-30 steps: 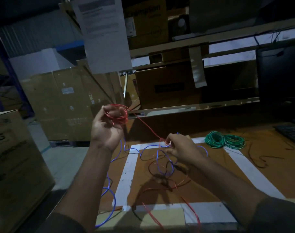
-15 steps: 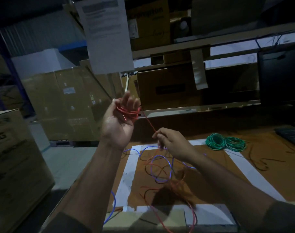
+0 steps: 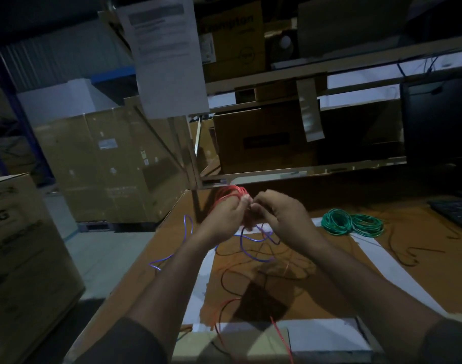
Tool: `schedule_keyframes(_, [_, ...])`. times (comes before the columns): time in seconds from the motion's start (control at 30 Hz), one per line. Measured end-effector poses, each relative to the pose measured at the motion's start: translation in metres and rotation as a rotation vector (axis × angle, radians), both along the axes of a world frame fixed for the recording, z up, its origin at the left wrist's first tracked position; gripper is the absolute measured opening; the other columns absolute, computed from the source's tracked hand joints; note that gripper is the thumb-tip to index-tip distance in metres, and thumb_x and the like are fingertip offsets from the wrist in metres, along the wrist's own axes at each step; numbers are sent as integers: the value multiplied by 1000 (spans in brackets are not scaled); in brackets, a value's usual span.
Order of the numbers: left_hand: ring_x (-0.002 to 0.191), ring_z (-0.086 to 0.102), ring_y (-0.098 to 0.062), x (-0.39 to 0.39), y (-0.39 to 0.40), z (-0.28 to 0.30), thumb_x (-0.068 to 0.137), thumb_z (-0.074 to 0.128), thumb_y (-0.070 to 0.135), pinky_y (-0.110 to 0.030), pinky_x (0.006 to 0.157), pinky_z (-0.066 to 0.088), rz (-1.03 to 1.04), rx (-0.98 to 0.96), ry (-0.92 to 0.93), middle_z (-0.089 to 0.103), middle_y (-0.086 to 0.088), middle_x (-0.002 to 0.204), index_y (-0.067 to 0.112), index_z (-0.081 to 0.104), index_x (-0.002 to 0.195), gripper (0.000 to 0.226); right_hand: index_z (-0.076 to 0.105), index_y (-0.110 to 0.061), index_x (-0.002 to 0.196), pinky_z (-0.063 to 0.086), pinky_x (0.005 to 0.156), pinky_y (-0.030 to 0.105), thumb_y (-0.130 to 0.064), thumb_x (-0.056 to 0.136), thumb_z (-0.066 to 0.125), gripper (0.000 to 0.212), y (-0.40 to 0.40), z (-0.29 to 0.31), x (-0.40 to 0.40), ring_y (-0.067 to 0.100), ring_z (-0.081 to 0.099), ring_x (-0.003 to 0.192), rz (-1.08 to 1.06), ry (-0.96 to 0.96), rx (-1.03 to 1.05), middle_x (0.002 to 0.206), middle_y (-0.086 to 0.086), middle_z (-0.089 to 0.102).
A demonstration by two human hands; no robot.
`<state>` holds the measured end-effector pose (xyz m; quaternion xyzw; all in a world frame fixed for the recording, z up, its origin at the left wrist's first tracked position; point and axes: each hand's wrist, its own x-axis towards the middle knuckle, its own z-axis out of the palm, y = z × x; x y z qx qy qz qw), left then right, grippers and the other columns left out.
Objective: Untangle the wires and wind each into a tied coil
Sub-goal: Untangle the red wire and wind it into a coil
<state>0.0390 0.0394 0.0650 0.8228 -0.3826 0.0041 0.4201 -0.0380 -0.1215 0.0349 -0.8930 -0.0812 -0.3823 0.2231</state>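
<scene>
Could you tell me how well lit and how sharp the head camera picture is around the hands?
Head view: dim overall, with light falling from above; the hands cast a dark shadow on the table; left hand and red wire coil are motion-blurred; shelf edges bow from wide-angle distortion.

Dim overall, corners falling to near black. The hands cast a hard dark shadow on the table (image 3: pixel 329 285) toward the viewer — light comes from beyond them. Shelves above the table bow — wide-angle distortion; detail is soft, grainy.

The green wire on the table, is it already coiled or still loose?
Coiled. The green wire lies in neat round loops on the table. Whether it's tied, cannot tell.
</scene>
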Motion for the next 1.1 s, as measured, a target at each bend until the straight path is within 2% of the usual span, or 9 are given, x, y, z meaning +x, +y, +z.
schedule_keyframes(0.1, [60, 52, -14, 1, -3, 1, 112, 36, 41, -35, 64, 48, -46, -62, 154, 52, 10, 59, 6, 66, 89, 52, 64, -20, 101, 52, 71, 38, -28, 98, 62, 9, -16, 10, -2, 13, 55, 84, -93, -73, -74, 89, -5, 59])
schedule_keyframes(0.17, [58, 46, -13, -1, -5, 2, 112, 37, 39, -27, 57, 40, -76, -76, 255, 46, 9, 57, 5, 64, 87, 49, 61, -19, 98, 48, 66, 38, -34, 98, 62, 15, -26, 10, -3, 16, 54, 78, -119, -50, -59, 85, -3, 57])
schedule_keyframes(0.33, [42, 28, -7, -1, -5, 1, 110, 45, 38, -32, 72, 42, -390, -299, 648, 28, 8, 56, 17, 55, 83, 35, 56, -17, 99, 42, 62, 38, -38, 102, 55, 21, -40, -9, 3, 25, 56, 76, -221, 46, -139, 83, 3, 58])
schedule_keyframes(0.53, [36, 30, -4, 4, -12, 13, 109, 45, 33, -21, 67, 48, -528, -845, 985, 31, 11, 53, 17, 54, 84, 30, 56, -20, 115, 34, 68, 29, -27, 97, 67, 23, -52, -21, 5, 21, 57, 85, -287, 82, -83, 92, -6, 55])
schedule_keyframes(0.73, [37, 34, -5, 8, -1, 47, 111, 39, 30, -17, 75, 47, -608, -1169, 955, 34, 8, 51, 17, 55, 85, 33, 56, -23, 115, 44, 79, 35, -27, 97, 63, 20, -65, -33, 9, 29, 62, 98, -347, 230, -126, 102, 4, 68])
schedule_keyframes(0.83, [37, 35, -5, 11, 6, 59, 111, 40, 30, -18, 74, 49, -602, -1213, 928, 34, 7, 51, 16, 58, 83, 36, 58, -26, 119, 48, 90, 40, -31, 95, 67, 26, -67, -44, 8, 20, 61, 108, -253, 229, 40, 112, -3, 66])
schedule_keyframes(0.97, [38, 33, -5, 10, 13, 68, 110, 44, 31, -18, 75, 45, -589, -1242, 853, 33, 8, 51, 18, 55, 84, 32, 70, -34, 116, 24, 98, 40, -38, 102, 53, 22, -70, -40, 10, 8, 39, 131, -298, 168, 46, 119, -20, 55])
schedule_keyframes(1.03, [38, 34, -6, 7, 13, 71, 110, 45, 32, -18, 74, 47, -586, -1236, 828, 34, 8, 51, 18, 56, 84, 31, 72, -36, 116, 24, 99, 41, -43, 104, 45, 30, -75, -33, 13, 12, 37, 128, -416, 178, -100, 124, -15, 54])
schedule_keyframes(1.1, [39, 34, -6, 4, 13, 72, 110, 45, 31, -19, 74, 48, -557, -1220, 791, 35, 7, 53, 18, 57, 83, 32, 76, -26, 109, 36, 88, 33, -40, 103, 47, 32, -74, -20, 12, 16, 44, 109, -450, 71, -148, 112, -3, 56])
